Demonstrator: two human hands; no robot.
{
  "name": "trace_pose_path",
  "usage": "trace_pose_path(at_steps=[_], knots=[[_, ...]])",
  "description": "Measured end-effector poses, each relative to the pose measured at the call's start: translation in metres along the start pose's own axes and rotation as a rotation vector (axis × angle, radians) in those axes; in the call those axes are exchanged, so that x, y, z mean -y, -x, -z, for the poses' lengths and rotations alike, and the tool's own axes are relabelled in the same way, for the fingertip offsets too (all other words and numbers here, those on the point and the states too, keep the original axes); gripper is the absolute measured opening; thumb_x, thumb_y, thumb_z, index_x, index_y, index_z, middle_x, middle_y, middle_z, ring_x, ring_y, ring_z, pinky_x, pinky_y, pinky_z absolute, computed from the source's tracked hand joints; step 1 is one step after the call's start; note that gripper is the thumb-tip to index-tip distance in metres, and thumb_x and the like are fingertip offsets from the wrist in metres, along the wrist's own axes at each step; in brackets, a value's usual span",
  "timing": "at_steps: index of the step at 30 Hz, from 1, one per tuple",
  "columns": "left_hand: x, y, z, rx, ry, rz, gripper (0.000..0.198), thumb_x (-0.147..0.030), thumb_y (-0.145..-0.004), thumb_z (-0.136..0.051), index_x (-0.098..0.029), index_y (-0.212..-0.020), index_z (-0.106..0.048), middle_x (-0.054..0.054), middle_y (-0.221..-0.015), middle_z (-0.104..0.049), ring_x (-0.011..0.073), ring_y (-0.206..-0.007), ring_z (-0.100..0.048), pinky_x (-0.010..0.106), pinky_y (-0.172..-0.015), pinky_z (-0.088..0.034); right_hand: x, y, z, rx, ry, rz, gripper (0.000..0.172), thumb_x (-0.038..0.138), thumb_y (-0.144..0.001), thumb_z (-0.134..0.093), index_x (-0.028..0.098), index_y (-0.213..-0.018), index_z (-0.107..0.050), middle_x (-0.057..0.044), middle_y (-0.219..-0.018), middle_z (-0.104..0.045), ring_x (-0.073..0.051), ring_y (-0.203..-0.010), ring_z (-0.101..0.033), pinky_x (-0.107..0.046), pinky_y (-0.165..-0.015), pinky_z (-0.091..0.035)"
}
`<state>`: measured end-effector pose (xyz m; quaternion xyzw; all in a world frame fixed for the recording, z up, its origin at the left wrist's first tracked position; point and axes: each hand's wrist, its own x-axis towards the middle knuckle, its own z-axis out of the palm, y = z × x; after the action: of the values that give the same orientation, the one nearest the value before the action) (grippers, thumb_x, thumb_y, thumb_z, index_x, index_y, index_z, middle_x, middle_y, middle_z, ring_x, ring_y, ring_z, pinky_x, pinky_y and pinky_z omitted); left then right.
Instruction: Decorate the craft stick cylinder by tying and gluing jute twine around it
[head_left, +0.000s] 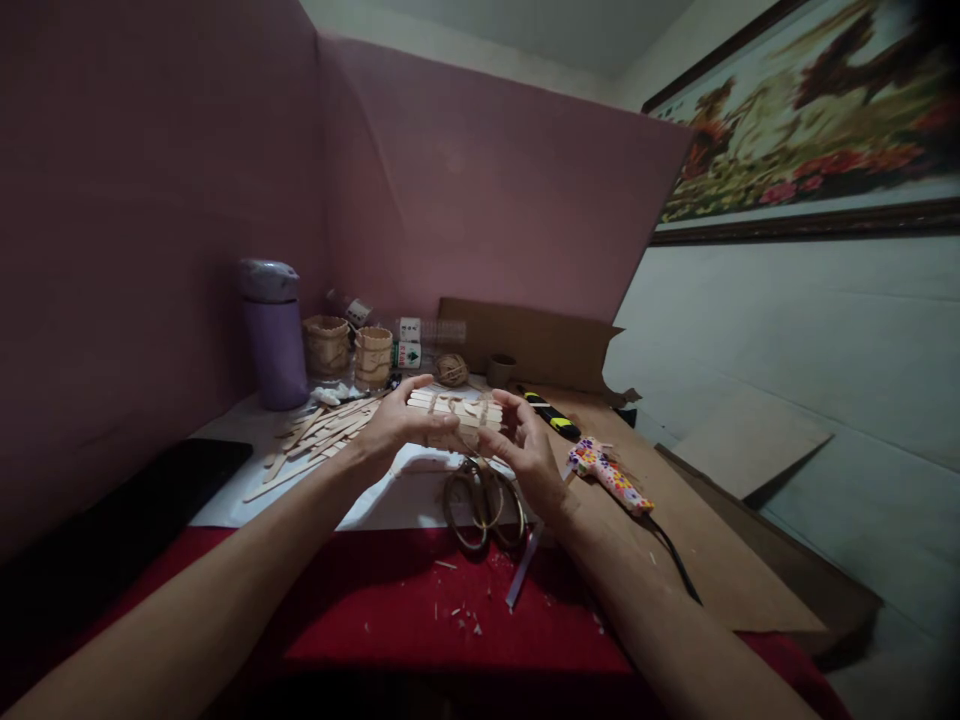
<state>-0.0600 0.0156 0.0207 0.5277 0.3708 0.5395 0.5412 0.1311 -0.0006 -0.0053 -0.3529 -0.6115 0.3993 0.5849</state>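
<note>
Both hands hold a flat panel of glued wooden craft sticks [455,408] above the table. My left hand [394,425] grips its left end, fingers curled under and thumb on top. My right hand [529,455] grips the right end the same way. Right below the panel lie scissors [482,500] with large loop handles. A loose heap of wooden craft sticks [319,435] lies to the left of my left hand on a white sheet [247,490].
A floral glue gun [609,475] with a black cord and a yellow-black cutter [551,414] lie right of my hands on cardboard [705,560]. At the back stand a purple flask [274,335], two small stick-built cups [352,350], a twine ball [451,369]. A red cloth [420,610] covers the front.
</note>
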Motion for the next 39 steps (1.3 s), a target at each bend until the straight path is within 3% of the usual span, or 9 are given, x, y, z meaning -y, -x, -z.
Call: trace_pose_path(at_steps=[5, 9, 16, 24, 30, 34, 39], knots=[[-0.001, 0.0, -0.001, -0.029, 0.001, -0.026, 0.112, -0.028, -0.047, -0.093, -0.011, -0.144, -0.04, 0.013, -0.1, -0.071, 0.0269, -0.09, -0.068, 0.038, -0.081, -0.052, 0.001, 0.003, -0.002, 0.034, -0.023, 0.024, 0.068, 0.051, -0.073, -0.075, 0.023, -0.128, -0.047, -0.01, -0.124, -0.062, -0.027, -0.11, -0.062, -0.042, -0.095, -0.051], [0.0, 0.0, -0.003, -0.09, -0.03, -0.049, 0.111, -0.03, -0.046, -0.094, -0.009, -0.142, -0.043, 0.016, -0.113, -0.066, 0.0289, -0.102, -0.064, 0.038, -0.088, -0.05, -0.002, 0.002, -0.004, 0.074, -0.031, 0.024, 0.072, 0.049, -0.073, -0.076, 0.022, -0.131, -0.044, -0.012, -0.129, -0.061, -0.028, -0.115, -0.062, -0.044, -0.101, -0.048], [0.002, 0.005, -0.009, -0.09, -0.051, -0.048, 0.115, -0.031, -0.045, -0.094, -0.009, -0.144, -0.039, 0.016, -0.113, -0.066, 0.029, -0.102, -0.064, 0.042, -0.093, -0.049, -0.007, 0.002, -0.006, 0.033, 0.068, 0.013, 0.086, 0.05, -0.067, -0.081, 0.019, -0.135, -0.04, -0.014, -0.128, -0.058, -0.028, -0.114, -0.061, -0.043, -0.101, -0.047], [0.01, 0.001, -0.009, -0.11, -0.077, -0.061, 0.114, -0.036, -0.045, -0.095, -0.01, -0.142, -0.043, 0.015, -0.108, -0.068, 0.0283, -0.098, -0.066, 0.043, -0.093, -0.049, -0.005, 0.002, -0.009, 0.002, 0.019, -0.015, 0.08, 0.05, -0.065, -0.083, 0.021, -0.13, -0.044, -0.011, -0.121, -0.062, -0.026, -0.107, -0.065, -0.04, -0.095, -0.052], [0.012, -0.001, -0.008, -0.113, -0.045, -0.04, 0.097, -0.045, -0.056, -0.09, -0.012, -0.137, -0.049, 0.017, -0.117, -0.064, 0.0259, -0.098, -0.066, 0.036, -0.087, -0.053, -0.01, 0.0, -0.008, -0.082, -0.02, -0.054, 0.091, 0.051, -0.057, -0.088, 0.02, -0.131, -0.045, -0.013, -0.127, -0.061, -0.028, -0.114, -0.063, -0.043, -0.1, -0.051], [0.013, -0.003, -0.009, -0.136, -0.025, -0.023, 0.088, -0.053, -0.063, -0.084, -0.012, -0.133, -0.05, 0.017, -0.119, -0.062, 0.0242, -0.095, -0.066, 0.031, -0.072, -0.054, -0.013, -0.003, -0.006, -0.125, -0.073, -0.1, 0.091, 0.052, -0.056, -0.087, 0.02, -0.13, -0.045, -0.015, -0.124, -0.064, -0.029, -0.112, -0.064, -0.044, -0.097, -0.052], [0.012, 0.001, -0.009, -0.071, -0.114, 0.009, 0.08, -0.057, -0.065, -0.081, -0.015, -0.127, -0.054, 0.015, -0.117, -0.064, 0.0214, -0.089, -0.067, 0.028, -0.064, -0.053, -0.014, -0.002, -0.005, -0.133, -0.074, -0.087, 0.09, 0.049, -0.059, -0.087, 0.019, -0.131, -0.042, -0.014, -0.121, -0.066, -0.029, -0.11, -0.065, -0.044, -0.095, -0.053]])
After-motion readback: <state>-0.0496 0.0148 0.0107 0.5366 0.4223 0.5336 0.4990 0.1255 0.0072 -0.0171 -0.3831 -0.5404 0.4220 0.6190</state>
